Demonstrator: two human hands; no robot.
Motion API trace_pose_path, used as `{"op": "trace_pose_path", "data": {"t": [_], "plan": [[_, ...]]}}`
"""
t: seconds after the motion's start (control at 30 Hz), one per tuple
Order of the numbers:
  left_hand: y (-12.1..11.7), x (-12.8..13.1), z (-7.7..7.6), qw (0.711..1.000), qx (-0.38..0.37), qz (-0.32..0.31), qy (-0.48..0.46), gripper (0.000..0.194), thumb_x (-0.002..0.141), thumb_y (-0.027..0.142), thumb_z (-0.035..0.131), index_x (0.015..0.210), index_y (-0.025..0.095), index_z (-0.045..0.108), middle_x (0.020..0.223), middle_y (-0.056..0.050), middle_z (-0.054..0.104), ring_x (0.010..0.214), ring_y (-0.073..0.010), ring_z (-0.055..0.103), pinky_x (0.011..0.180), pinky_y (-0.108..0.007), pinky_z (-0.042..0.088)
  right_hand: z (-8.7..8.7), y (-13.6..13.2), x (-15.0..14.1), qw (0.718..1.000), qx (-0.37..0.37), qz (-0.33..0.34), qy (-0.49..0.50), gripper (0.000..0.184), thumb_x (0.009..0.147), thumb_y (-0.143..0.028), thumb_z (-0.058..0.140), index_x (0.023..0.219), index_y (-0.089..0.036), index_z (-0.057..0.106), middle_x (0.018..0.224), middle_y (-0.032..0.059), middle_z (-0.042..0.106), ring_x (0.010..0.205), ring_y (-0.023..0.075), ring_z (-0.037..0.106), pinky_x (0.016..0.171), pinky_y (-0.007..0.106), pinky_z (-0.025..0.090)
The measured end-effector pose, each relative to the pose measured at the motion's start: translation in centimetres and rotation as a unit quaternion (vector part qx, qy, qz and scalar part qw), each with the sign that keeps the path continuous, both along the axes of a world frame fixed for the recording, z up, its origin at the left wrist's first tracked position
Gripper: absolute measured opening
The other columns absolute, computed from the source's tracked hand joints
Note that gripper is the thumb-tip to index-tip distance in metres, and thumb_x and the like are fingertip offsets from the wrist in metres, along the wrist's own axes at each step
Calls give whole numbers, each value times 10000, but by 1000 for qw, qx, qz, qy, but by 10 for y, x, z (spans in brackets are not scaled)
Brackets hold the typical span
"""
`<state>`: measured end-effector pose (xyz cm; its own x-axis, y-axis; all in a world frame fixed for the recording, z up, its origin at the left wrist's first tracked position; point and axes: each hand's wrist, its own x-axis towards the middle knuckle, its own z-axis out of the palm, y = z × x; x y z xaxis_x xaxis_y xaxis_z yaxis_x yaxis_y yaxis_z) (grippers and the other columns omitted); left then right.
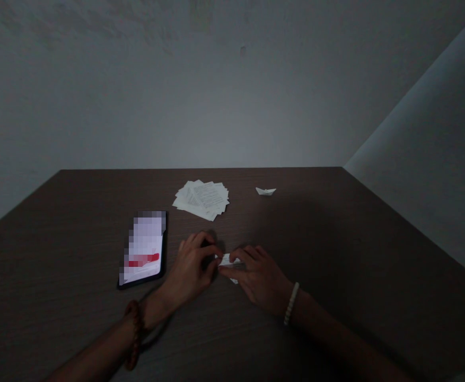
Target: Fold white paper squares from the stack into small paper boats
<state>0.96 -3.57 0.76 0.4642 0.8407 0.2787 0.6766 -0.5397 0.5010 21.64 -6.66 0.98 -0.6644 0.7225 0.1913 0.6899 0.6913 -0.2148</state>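
Note:
Between my two hands is a small folded piece of paper (225,260), white with faint print, partly covered by my fingers. My left hand (194,262) pinches its left end between thumb and forefinger, and a brown bead bracelet is on that wrist. On the other side my right hand (258,273) grips the paper with thumb and fingers; a pale bead bracelet circles its wrist. Beyond the hands lies a loose stack of printed paper sheets (202,199). A small folded paper boat (265,191) stands farther back on the right.
A tablet or large phone (145,246) with a lit, partly blurred screen lies left of my left hand. The dark brown wooden table (315,228) ends at a grey wall (216,106) at the back. A slanted pale surface (427,132) rises on the right.

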Motion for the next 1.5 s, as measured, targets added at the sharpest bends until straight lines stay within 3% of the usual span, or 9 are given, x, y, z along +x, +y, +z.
{"op": "trace_pose_path", "data": {"t": [0.27,0.4,0.57,0.7,0.8,0.87,1.1,1.3,1.5], "plan": [[1,-2,-5,1000,7,4,4,139,817,135,580,882,220,669,1185,-73,506,1117,-293,457,919,-509,393,-7,-2,9,999,21,12,30,276,897,-149,572,1090,-326,660,1081,25,577,959,203,474,791,353,311],[3,-4,-7,1000,11,4,7,136,822,136,581,877,221,672,1190,-70,504,1115,-288,456,924,-500,393,-11,-5,15,997,39,17,58,304,911,-93,519,962,-329,705,1010,14,594,915,184,480,745,342,297],[0,-6,-7,998,54,-6,20,118,847,148,557,863,203,659,1158,-85,514,1079,-290,471,876,-488,411,-12,-8,16,997,30,14,68,289,899,-99,544,945,-326,718,1004,21,597,896,181,480,742,336,306],[-6,-9,-11,988,108,-107,11,191,889,107,476,943,174,647,1011,-95,557,909,-226,524,764,-387,464,-12,-8,16,997,18,15,73,234,884,-138,590,968,-318,712,1038,26,588,912,185,477,760,335,312],[-9,-9,-11,975,84,-206,16,255,901,56,424,997,155,638,926,-81,583,846,-189,544,732,-325,494,-13,-8,17,998,18,14,65,220,882,-147,595,968,-315,709,1048,23,584,932,187,477,776,339,306],[-11,-9,-9,969,71,-235,30,260,900,45,417,972,146,645,901,-77,593,846,-188,558,735,-317,510,-13,-8,17,998,15,15,57,222,864,-143,610,968,-315,706,1046,21,583,930,190,478,773,341,304],[-14,-10,-2,959,105,-246,91,272,887,75,418,1029,129,644,905,-91,618,880,-223,575,806,-392,520,-6,-8,20,997,-1,15,69,239,837,-138,601,1013,-277,684,1056,23,606,945,195,494,810,354,331],[-24,-11,3,943,151,-245,167,369,867,137,442,1207,160,581,1087,-108,642,1022,-271,576,880,-434,493,3,-3,33,996,-15,-2,88,268,777,-196,654,1041,-245,664,1125,54,592,1008,217,496,875,379,378],[-30,-10,-1,934,194,-237,184,363,847,151,455,1178,100,595,1160,-148,651,1108,-315,578,885,-447,495,5,0,42,996,-22,-2,90,283,735,-229,689,1017,-252,665,1153,59,587,1005,223,513,886,393,386]]}}
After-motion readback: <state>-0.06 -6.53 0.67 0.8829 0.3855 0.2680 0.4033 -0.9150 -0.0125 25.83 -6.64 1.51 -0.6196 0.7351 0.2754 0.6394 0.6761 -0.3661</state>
